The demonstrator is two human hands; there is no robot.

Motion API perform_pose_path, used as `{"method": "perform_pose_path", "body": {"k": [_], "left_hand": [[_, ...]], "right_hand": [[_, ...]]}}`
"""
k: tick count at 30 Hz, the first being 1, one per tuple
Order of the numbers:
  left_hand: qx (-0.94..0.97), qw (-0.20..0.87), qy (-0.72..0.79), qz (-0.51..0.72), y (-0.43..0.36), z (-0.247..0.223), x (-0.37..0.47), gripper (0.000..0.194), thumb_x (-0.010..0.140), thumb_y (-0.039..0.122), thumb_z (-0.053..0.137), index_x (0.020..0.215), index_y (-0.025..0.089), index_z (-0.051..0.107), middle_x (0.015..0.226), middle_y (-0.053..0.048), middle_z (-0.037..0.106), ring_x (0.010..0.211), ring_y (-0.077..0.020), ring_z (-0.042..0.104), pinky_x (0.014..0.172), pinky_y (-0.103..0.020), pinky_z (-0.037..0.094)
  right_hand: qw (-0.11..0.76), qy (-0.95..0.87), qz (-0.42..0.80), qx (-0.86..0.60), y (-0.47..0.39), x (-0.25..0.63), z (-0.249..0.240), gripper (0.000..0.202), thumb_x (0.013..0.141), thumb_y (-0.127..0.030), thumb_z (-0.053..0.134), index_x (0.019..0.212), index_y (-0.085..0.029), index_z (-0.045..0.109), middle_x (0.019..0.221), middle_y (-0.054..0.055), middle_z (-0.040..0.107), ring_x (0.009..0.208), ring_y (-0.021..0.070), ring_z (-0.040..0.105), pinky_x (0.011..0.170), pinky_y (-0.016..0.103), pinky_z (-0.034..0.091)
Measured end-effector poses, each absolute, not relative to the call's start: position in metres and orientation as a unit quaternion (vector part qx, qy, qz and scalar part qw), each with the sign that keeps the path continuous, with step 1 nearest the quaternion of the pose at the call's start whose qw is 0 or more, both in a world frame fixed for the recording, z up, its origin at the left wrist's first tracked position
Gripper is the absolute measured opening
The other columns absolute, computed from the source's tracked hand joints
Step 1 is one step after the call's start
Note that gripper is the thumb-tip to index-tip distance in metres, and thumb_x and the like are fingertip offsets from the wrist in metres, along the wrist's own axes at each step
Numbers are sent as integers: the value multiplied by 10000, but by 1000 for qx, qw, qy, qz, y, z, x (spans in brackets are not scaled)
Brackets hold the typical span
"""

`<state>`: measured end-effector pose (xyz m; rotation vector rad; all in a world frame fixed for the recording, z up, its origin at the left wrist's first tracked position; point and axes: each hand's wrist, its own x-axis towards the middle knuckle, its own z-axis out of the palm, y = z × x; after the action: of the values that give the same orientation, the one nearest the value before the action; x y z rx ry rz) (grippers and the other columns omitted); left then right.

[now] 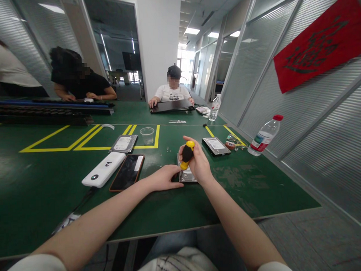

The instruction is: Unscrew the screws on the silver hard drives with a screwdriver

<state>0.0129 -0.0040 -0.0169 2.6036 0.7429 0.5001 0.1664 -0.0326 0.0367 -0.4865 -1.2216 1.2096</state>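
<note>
1. Head view: our green table point(159, 215) stretches under both grips and well beyond them, with yellow tape lines past the left grip point(167, 177).
2. Right of the right grip point(200, 162), and well apart from it, we see a red-capped bottle point(264, 135).
3. Left of the left grip lie a phone point(128, 173) and, farther out, a white power bank point(104, 169).
4. Between our grips sits the middle hard drive point(188, 175), flat on the table. Our left grip is spread, thumb and fingers parted, at its left edge. Looking whole where it shows, with no part seen off it, the drive seems to have much of its work left.
5. Two more drives lie apart: the left drive point(123, 144) beyond the left grip, the right drive point(216, 145) just past the right grip. We cannot tell whether either is finished.
6. Our right grip is wrapped round the yellow-and-black screwdriver point(187, 154), tilted, shaft down to the middle hard drive; we judge work there under way.
7. Tiny bits point(168, 149) lie beyond the left grip, perhaps removed screws; they are too small to tell.
</note>
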Motion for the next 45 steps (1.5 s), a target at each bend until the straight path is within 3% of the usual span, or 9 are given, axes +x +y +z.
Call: {"method": "perform_pose_path", "body": {"k": [7,31,38,42,45], "left_hand": [[929,184,263,183,-3,-19,13,274,824,393,679,945,173,570,895,-65,642,807,-253,606,706,-310,439],[931,183,255,185,-2,-20,12,275,844,399,671,978,179,574,929,-61,646,813,-244,606,709,-301,433],[930,187,255,187,-1,-22,11,291,844,402,674,1000,175,581,958,-72,652,854,-251,609,749,-312,441],[931,194,245,188,-1,-22,11,325,846,384,673,1075,174,575,992,-75,655,876,-254,616,755,-309,448],[931,193,253,180,-2,-21,12,312,843,387,671,1051,174,579,991,-77,658,879,-260,619,768,-316,453]], "right_hand": [[615,-550,518,-226,-33,166,34,333,847,-558,556,967,-249,582,860,4,602,710,128,566,698,283,496],[637,-547,493,-225,-32,166,30,313,886,-549,496,1018,-268,540,873,-4,580,712,124,560,694,279,488],[636,-551,501,-204,-34,164,32,292,855,-506,580,982,-267,470,891,-16,616,738,117,602,727,283,494],[628,-557,511,-185,-33,165,33,347,813,-461,660,959,-283,401,765,-62,608,599,93,549,594,233,447],[627,-547,520,-195,-32,166,33,358,853,-569,538,1028,-262,483,769,-27,597,611,111,536,586,256,447]]}}
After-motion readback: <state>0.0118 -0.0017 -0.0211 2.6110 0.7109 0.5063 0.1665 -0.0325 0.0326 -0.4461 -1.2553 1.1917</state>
